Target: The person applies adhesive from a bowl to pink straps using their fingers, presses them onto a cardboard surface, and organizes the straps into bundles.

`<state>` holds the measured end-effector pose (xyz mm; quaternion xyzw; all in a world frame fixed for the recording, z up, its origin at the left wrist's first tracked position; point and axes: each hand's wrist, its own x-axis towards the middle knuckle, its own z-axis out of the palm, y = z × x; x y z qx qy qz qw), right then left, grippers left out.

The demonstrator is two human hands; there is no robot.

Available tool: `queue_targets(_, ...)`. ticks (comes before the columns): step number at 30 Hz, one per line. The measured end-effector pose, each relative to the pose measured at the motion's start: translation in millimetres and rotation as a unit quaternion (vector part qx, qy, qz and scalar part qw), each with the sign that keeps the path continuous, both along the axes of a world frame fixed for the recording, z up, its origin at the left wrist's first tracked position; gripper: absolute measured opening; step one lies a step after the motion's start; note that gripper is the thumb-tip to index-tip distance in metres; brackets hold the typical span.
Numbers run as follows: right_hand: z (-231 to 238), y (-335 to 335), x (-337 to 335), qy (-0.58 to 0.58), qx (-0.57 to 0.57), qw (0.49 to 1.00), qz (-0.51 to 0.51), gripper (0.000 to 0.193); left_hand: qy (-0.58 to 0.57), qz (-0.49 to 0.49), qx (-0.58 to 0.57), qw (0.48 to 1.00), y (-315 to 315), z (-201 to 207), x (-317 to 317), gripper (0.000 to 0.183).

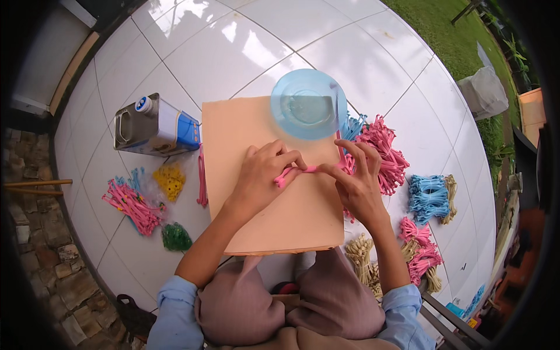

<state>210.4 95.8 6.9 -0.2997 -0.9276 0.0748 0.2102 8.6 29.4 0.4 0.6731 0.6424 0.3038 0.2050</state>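
A tan board [280, 224] fills the centre, above the person's knees. Over it, the left hand [268, 169] pinches a pink strip [282, 179] mid-frame; the right hand [360, 179] has its thumb at the strip's other end, though I cannot tell whether it grips. A loosened left pinch could let the strip slip. Beyond, a blue glass bowl [280, 88] overhangs the board's upper edge; a knock might tip it.

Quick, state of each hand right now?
Left hand: closed, holding a pink strip.
Right hand: at the same strip; whether closed on it cannot be told.
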Motion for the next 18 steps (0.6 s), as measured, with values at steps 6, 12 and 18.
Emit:
queue_targets(6, -1, 3, -2, 0.010, -0.006, 1.000, 0.005, 0.042, 0.015, 0.002, 0.002, 1.000, -1, -1, -1, 0.004)
queue_targets(12, -15, 9, -9, 0.244, -0.344, 0.896, -0.139, 0.038, 0.015, 0.003, -0.006, 1.000, -1, -1, -2, 0.004)
queue_targets(18, -23, 15, -10, 0.299, -0.388, 0.854, -0.174, 0.042, 0.012, 0.002, 0.032, 0.999, -3, -2, 0, 0.005)
